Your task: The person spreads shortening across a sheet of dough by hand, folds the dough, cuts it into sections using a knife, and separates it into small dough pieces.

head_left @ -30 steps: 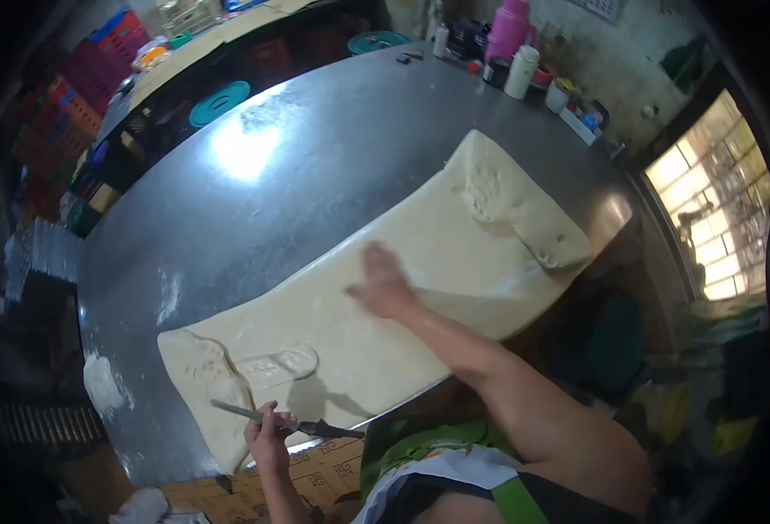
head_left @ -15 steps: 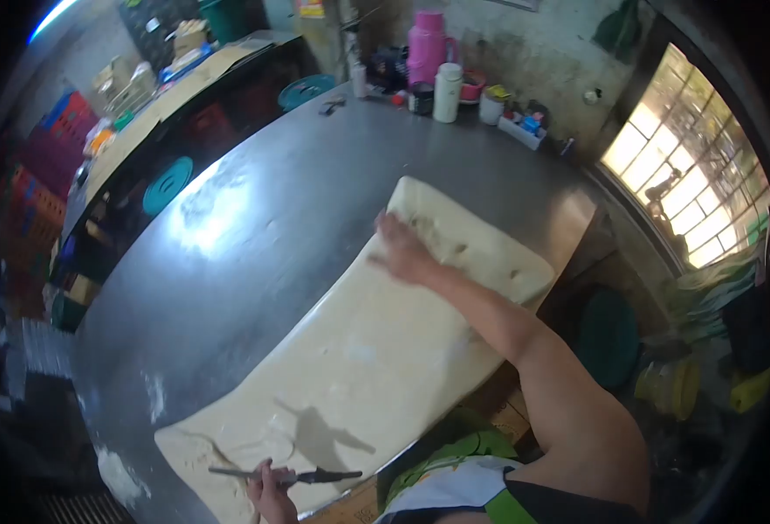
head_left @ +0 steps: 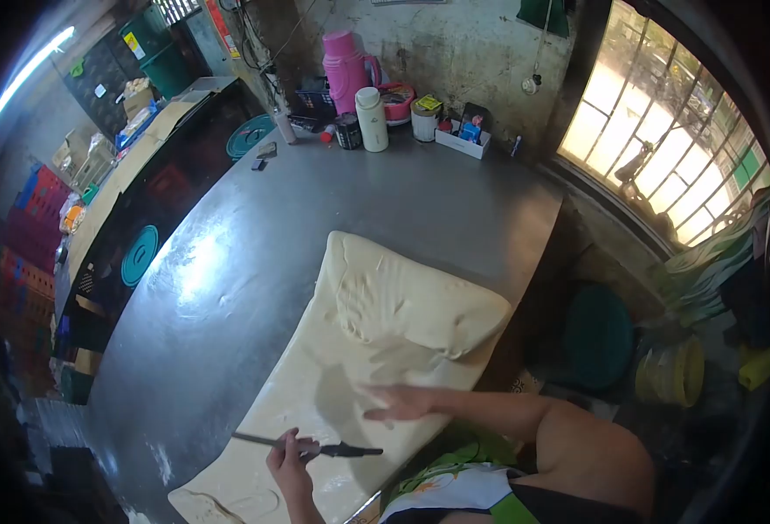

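Note:
A long sheet of pale dough (head_left: 302,397) lies across the metal table, its far end doubled over into a thick flap (head_left: 402,301) marked with finger dents. My left hand (head_left: 293,458) is closed around a thin dark tool with a thicker black end (head_left: 346,450), held above the near part of the sheet. Whether it is a knife or a brush I cannot make out. My right hand (head_left: 398,402) hovers or rests over the middle of the dough with fingers spread, slightly blurred, holding nothing. Its palm is turned down, short of the flap's edge.
The metal table (head_left: 254,253) spreads left and beyond the dough. Along the wall stand a pink thermos (head_left: 346,74), a pale bottle (head_left: 371,120) and a white tray (head_left: 464,142). A barred window (head_left: 656,113) and a yellow bucket (head_left: 669,371) are to the right.
My right hand has left the far left edge of the dough and come back toward me. The far end now shows a folded flap. My left hand has moved up and right with the tool.

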The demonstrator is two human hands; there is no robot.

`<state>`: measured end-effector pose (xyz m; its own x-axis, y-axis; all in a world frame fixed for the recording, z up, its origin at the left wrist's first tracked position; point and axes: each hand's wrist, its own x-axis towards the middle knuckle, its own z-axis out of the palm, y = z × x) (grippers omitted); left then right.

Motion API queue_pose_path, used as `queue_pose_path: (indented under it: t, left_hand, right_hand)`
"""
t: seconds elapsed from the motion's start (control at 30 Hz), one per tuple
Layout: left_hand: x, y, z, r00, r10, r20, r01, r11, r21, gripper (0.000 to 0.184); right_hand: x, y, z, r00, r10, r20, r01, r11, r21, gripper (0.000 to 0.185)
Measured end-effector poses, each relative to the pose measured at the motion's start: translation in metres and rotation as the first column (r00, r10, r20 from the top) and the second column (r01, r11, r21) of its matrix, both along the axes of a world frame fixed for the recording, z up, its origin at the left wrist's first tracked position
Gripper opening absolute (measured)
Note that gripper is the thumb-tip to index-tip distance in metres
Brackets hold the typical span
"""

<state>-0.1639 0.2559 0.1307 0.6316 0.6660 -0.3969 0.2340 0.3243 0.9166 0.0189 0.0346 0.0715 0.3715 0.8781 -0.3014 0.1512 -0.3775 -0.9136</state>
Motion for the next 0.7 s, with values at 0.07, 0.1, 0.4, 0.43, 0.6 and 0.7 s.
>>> queue_pose_path:
  t: [0.07, 0.1, 0.4, 0.43, 0.6, 0.7]
  left_hand:
    - [0.029, -0.014, 0.001, 0.991, -0.132, 0.03, 0.131, 0.991, 0.011, 0.027]
    - [0.04, -0.018, -0.001, 0.991, -0.13, 0.03, 0.13, 0.991, 0.011, 0.027]
    - [-0.002, -0.004, -0.037, 0.818, -0.563, 0.121, 0.558, 0.826, 0.074, 0.033]
    - [-0.019, 0.004, -0.048, 0.774, -0.628, 0.077, 0.611, 0.774, 0.166, 0.035]
    - [-0.13, 0.035, -0.039, 0.71, -0.553, -0.436, 0.69, 0.425, 0.586, 0.048]
    - [-0.209, 0.048, -0.056, 0.711, -0.417, -0.566, 0.702, 0.385, 0.599, 0.05]
  right_hand:
    - [-0.051, 0.017, -0.016, 0.991, -0.131, 0.023, 0.116, 0.937, 0.328, 0.068]
    - [-0.054, 0.021, -0.018, 0.991, -0.13, 0.023, 0.115, 0.938, 0.328, 0.068]
    - [-0.105, -0.002, 0.004, 0.995, -0.016, -0.103, 0.023, 0.997, 0.072, 0.037]
    - [-0.123, -0.002, -0.014, 0.999, -0.03, 0.021, 0.028, 0.996, 0.088, 0.036]
    - [-0.158, 0.027, 0.013, 0.898, -0.083, 0.432, 0.219, 0.936, -0.275, 0.059]
    - [-0.123, 0.095, 0.011, 0.808, 0.044, 0.588, 0.177, 0.933, -0.312, 0.069]
